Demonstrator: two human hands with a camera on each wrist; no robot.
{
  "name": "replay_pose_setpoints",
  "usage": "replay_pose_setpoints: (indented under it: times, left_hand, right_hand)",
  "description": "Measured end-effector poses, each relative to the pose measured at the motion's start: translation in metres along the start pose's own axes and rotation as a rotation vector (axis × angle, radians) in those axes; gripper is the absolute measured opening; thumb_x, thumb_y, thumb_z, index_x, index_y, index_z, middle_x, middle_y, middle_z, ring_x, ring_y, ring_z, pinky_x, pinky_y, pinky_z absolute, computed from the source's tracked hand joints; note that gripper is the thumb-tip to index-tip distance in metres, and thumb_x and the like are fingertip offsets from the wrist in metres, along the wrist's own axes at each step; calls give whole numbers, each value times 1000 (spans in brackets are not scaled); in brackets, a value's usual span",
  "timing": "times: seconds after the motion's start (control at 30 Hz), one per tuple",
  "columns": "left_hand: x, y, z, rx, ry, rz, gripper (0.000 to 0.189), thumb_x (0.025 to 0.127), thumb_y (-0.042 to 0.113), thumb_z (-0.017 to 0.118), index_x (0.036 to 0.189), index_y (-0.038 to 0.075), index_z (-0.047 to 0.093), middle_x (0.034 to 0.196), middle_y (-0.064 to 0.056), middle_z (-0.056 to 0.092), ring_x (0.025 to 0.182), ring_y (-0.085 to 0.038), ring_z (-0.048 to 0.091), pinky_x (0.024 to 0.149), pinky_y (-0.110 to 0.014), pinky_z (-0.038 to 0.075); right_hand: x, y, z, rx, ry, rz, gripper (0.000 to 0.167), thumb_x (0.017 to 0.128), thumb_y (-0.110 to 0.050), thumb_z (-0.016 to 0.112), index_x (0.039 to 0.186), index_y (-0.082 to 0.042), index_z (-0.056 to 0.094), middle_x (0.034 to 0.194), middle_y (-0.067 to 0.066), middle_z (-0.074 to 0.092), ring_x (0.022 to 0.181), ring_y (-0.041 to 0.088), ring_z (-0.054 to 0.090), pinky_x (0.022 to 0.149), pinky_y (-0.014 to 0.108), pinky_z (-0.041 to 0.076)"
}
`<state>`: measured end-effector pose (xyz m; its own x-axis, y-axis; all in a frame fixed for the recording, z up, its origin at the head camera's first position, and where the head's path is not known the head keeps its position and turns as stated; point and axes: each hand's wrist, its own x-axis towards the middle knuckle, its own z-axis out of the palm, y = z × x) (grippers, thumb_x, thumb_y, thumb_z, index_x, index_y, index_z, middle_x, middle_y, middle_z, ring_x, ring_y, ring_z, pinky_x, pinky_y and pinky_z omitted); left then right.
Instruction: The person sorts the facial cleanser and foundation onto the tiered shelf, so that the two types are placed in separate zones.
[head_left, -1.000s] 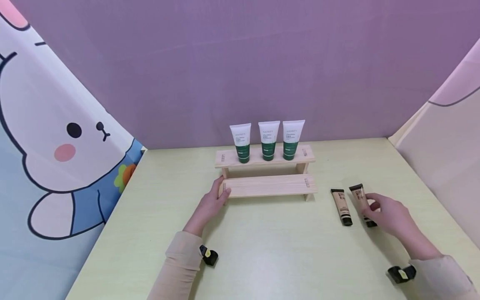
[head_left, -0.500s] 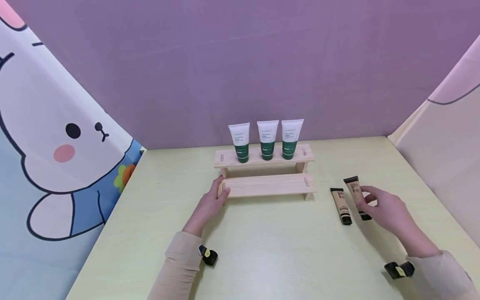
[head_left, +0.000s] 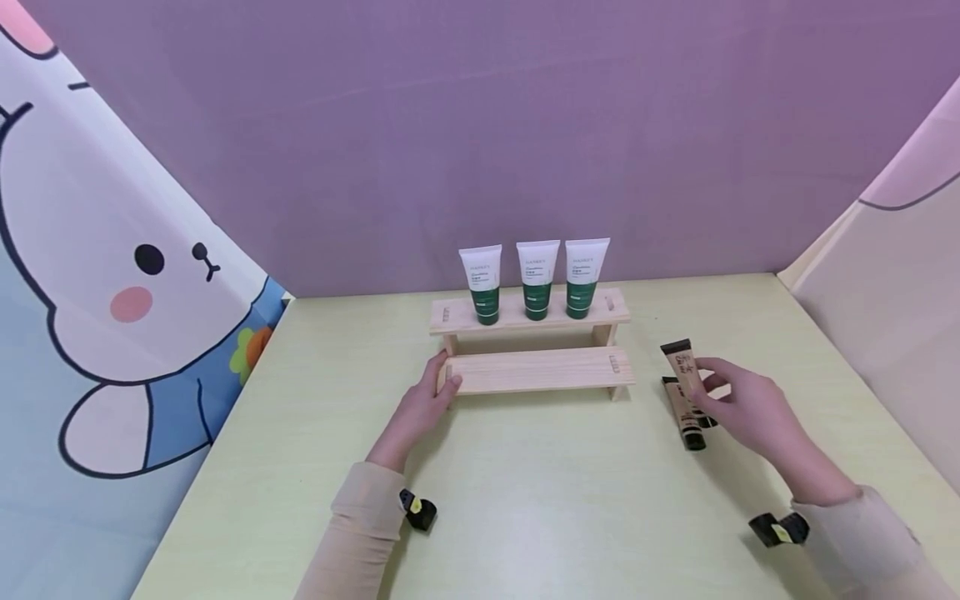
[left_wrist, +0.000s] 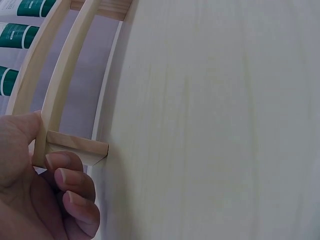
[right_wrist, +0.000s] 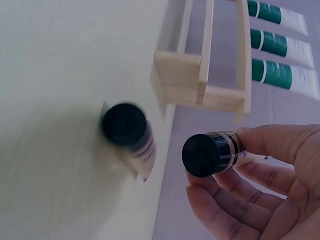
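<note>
Clock centred on the wooden rack [head_left: 536, 372], 12 toward the purple backdrop [head_left: 480, 150], all as the head view has it; my left hand [head_left: 420, 408] at 8 o'clock, fingers and thumb narrow about the left end of the lower tier [head_left: 517, 375]; left wrist view shows three curled fingertips close by the end support [left_wrist: 77, 147].

My right hand [head_left: 753, 408] between 3 and 4 o'clock, well apart from the rack; thumb and fingers pinch a beige tube [head_left: 683, 373], gripped toward its capped end; tube lifted and tilted, black crimped end pointing to 11, black cap to 5; right wrist view looks at that cap nearly end-on.

Second beige tube [head_left: 680, 412] at nearly 4 o'clock, lying on the pale table [head_left: 525, 500], cap toward 5 as well; in the head view the held tube covers part of it; right wrist view shows the two apart.

Three green-and-white tubes [head_left: 537, 287] in a row on the upper tier [head_left: 454, 315], toward 12; all stand upright, green caps down; lettering on the white parts mostly too small to read.

Cartoon panel [head_left: 165, 308] out past 9 o'clock; at each of my pale cuffs [head_left: 367, 496], a small black device [head_left: 417, 512] with a yellow patch.
</note>
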<state>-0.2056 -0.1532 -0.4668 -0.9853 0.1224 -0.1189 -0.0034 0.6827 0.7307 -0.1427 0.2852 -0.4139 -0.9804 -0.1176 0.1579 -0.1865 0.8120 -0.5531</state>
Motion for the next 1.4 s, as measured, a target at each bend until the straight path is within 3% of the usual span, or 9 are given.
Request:
replay_pose_setpoints:
  times: [0.37, 0.57, 0.83, 1.03, 1.4]
  left_hand:
    - [-1, 0, -1, -1, 0, 5, 61, 102, 51, 40, 156, 32, 17, 145, -22, 46, 129, -47, 43, 103, -63, 33]
    - [-1, 2, -2, -4, 4, 5, 62, 102, 51, 41, 156, 31, 18, 141, -22, 50, 129, -46, 44, 103, -63, 34]
    - [-1, 2, -1, 4, 2, 7, 62, 102, 51, 40, 156, 31, 17, 146, -22, 44, 130, -46, 43, 102, -63, 35]
    - [-1, 1, 1, 0, 14, 22, 61, 103, 48, 40, 156, 29, 18, 146, -23, 43, 129, -48, 42, 102, -64, 34]
    - [2, -2, 3, -2, 22, 28, 61, 102, 49, 41, 156, 29, 19, 145, -25, 44, 128, -49, 43, 102, -64, 33]
  right_hand:
    - [18, -32, 14, 95, -16, -47, 47, 93, -17, 67, 133, 0, 52, 99, 18, 67, 82, 35, 70, 62, 40, 56]
    - [33, -54, 29, 151, -15, -92, 47, 91, -16, 70, 132, -3, 53, 100, 17, 67, 80, 30, 71, 64, 41, 57]
    - [55, -81, 60, 294, -7, -176, 44, 89, -8, 71, 129, -3, 53, 100, 15, 65, 85, 30, 70, 71, 35, 58]
    - [72, -104, 85, 418, 12, -253, 44, 87, -3, 71, 127, 2, 53, 103, 18, 65, 94, 33, 66, 80, 37, 57]
    - [96, -136, 129, 566, -32, -290, 36, 91, -5, 68, 121, -3, 49, 109, 16, 62, 99, 29, 66, 86, 33, 55]
